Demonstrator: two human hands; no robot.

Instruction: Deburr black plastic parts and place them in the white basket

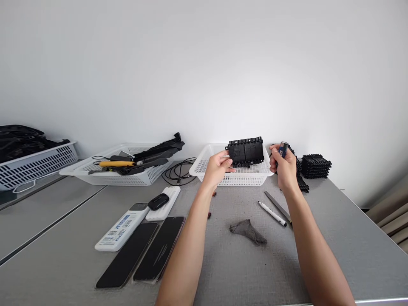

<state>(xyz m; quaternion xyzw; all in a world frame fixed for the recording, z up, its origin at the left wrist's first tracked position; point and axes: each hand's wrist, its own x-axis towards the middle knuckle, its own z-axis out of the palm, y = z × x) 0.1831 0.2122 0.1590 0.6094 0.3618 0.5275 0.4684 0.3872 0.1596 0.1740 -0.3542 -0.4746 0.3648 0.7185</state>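
My left hand (218,168) is closed on the left end of a black plastic tray-like part (246,151) with toothed edges. The part is held up in front of and above a white mesh basket (229,180). In my right hand (285,166) is a small dark blue printed object (282,149), shaped like a lighter; my fingers hide most of it. It is apart from the black part. Behind my right hand stand stacked black toothed parts (299,170), partly hidden, with another stack (315,165) beside them.
A grey cloth (247,232), a white marker (272,213) and a flat metal strip (278,206) lie between my forearms. Phones (127,255), white power banks (123,229) and a black cable (178,172) are leftward. A tool-filled basket (111,178) stands behind them.
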